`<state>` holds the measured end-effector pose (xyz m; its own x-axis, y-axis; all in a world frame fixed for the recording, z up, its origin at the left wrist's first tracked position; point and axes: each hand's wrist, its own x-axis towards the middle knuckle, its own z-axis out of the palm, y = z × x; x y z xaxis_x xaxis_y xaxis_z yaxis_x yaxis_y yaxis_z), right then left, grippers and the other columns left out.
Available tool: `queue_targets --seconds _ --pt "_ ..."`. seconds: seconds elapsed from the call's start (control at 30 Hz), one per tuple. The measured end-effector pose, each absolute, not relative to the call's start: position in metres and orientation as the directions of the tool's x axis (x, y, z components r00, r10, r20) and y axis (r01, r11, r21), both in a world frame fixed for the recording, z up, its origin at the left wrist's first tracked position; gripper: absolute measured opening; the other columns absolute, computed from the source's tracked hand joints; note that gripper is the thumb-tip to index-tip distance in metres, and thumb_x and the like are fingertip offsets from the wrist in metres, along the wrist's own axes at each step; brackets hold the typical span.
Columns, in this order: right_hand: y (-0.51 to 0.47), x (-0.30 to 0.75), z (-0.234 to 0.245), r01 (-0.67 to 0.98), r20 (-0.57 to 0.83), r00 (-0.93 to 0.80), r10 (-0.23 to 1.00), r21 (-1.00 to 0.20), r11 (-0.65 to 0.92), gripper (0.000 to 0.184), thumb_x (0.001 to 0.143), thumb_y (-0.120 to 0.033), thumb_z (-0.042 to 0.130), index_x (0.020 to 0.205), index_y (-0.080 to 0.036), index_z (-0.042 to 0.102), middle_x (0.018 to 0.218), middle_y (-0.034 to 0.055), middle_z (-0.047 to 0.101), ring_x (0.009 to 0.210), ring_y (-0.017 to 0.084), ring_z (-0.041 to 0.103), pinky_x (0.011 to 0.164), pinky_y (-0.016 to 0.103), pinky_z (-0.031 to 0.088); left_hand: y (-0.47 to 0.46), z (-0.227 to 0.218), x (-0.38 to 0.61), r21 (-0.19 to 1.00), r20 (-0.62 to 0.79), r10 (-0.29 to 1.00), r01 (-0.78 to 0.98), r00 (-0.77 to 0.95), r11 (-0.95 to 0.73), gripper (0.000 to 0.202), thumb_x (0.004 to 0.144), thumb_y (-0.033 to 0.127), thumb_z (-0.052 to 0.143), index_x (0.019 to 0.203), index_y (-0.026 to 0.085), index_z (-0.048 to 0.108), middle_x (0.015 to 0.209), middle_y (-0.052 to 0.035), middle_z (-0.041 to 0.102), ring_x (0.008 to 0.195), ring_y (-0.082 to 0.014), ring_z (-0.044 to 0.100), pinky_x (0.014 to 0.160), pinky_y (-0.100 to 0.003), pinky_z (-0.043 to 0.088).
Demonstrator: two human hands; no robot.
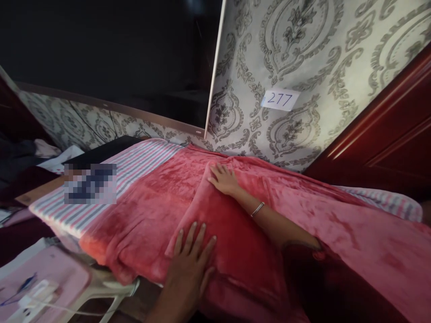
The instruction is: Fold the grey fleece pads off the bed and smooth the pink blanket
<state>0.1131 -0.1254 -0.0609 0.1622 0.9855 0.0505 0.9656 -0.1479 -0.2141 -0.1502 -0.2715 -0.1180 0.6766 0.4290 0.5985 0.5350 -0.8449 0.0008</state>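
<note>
A red fleece blanket lies spread over a striped pad on a table. A folded layer of the blanket runs from near me toward the wall. My left hand lies flat on the near end of that fold, fingers spread. My right hand rests flat on the far end of the fold, fingers stretched out, with a silver bangle on the wrist. Neither hand grips anything.
A patterned wall with a paper tag reading 277 stands behind. A dark screen hangs at the upper left, a red wooden panel at the right. A pink case with a cable and a white plastic chair sit lower left.
</note>
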Motion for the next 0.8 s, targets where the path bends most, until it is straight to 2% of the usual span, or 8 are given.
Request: queue_targets --seconds 0.13,0.27,0.33,0.4,0.5,0.6,0.67,0.8 --pt "-0.128 0.106 -0.077 0.973 0.003 0.181 0.984 -0.145 -0.178 0.066 0.105 -0.059 0.030 0.164 -0.030 0.022 0.170 0.0075 0.014 0.155 0.035 0.011 0.120 0.064 0.015 -0.278 -0.147 -0.142 -0.004 0.575 0.472 0.579 0.668 -0.815 0.063 0.084 0.024 0.067 0.145 0.033 0.055 0.160 -0.0114 0.044 0.149 -0.0357 0.037 0.120 -0.064 0.025" --pt "-0.130 0.105 -0.068 0.964 -0.049 0.173 0.984 -0.195 -0.179 0.066 0.105 -0.058 0.032 0.164 -0.031 0.021 0.171 0.0067 0.013 0.156 0.033 0.011 0.122 0.061 0.013 -0.275 -0.134 -0.155 0.074 0.507 0.493 0.535 0.707 -0.842 0.055 0.088 0.028 0.065 0.142 0.034 0.058 0.158 -0.0105 0.046 0.147 -0.0350 0.040 0.119 -0.064 0.030" --pt "-0.139 0.109 -0.059 0.958 -0.046 0.158 0.986 -0.234 -0.164 0.064 0.105 -0.055 0.034 0.163 -0.030 0.024 0.170 0.0072 0.018 0.155 0.031 0.014 0.123 0.059 0.013 -0.264 -0.116 -0.160 0.156 0.471 0.482 0.469 0.739 -0.870 0.042 0.095 0.031 0.056 0.136 0.032 0.064 0.150 -0.0094 0.056 0.142 -0.0315 0.048 0.117 -0.060 0.037" --pt "-0.153 0.117 -0.051 0.951 -0.001 0.190 0.982 -0.249 -0.184 0.062 0.105 -0.051 0.035 0.162 -0.029 0.028 0.168 0.0093 0.025 0.154 0.031 0.018 0.122 0.058 0.015 -0.245 -0.093 -0.154 0.262 0.448 0.486 0.409 0.751 -0.874 0.039 0.101 0.029 0.043 0.131 0.027 0.067 0.139 -0.0085 0.065 0.134 -0.0253 0.057 0.115 -0.051 0.043" --pt "-0.179 0.137 -0.045 0.916 0.041 0.343 0.938 -0.234 -0.325 0.059 0.105 -0.049 0.034 0.159 -0.025 0.035 0.165 0.0133 0.029 0.153 0.033 0.020 0.121 0.060 0.015 -0.206 -0.060 -0.120 0.373 0.387 0.532 0.400 0.753 -0.837 0.045 0.102 0.028 0.036 0.138 0.018 0.062 0.143 -0.0118 0.062 0.134 -0.0227 0.057 0.115 -0.044 0.044" --pt "-0.202 0.166 -0.045 0.859 0.066 0.480 0.875 -0.237 -0.453 0.057 0.105 -0.048 0.036 0.156 -0.024 0.042 0.165 0.0147 0.029 0.153 0.035 0.021 0.120 0.063 0.015 -0.165 -0.034 -0.065 0.342 0.205 0.591 0.509 0.780 -0.790 0.049 0.099 0.030 0.042 0.144 0.012 0.054 0.152 -0.0157 0.052 0.143 -0.0258 0.047 0.120 -0.043 0.036" --pt "-0.214 0.187 -0.048 0.806 0.107 0.559 0.822 -0.301 -0.509 0.056 0.103 -0.046 0.042 0.154 -0.023 0.044 0.164 0.0167 0.030 0.150 0.037 0.026 0.118 0.062 0.022 -0.141 -0.022 -0.030 0.274 0.106 0.644 0.601 0.757 -0.751 0.053 0.098 0.030 0.044 0.147 0.009 0.049 0.158 -0.0191 0.044 0.149 -0.0280 0.038 0.122 -0.043 0.032" --pt "-0.228 0.228 -0.060 0.677 0.156 0.686 0.710 -0.494 -0.546 0.059 0.099 -0.034 0.048 0.153 -0.012 0.043 0.146 0.0246 0.053 0.134 0.036 0.051 0.109 0.050 0.041 -0.107 -0.014 0.016 0.179 0.024 0.715 0.701 0.698 -0.690 0.053 0.100 0.035 0.040 0.147 0.013 0.045 0.161 -0.0194 0.038 0.151 -0.0292 0.033 0.121 -0.050 0.030"
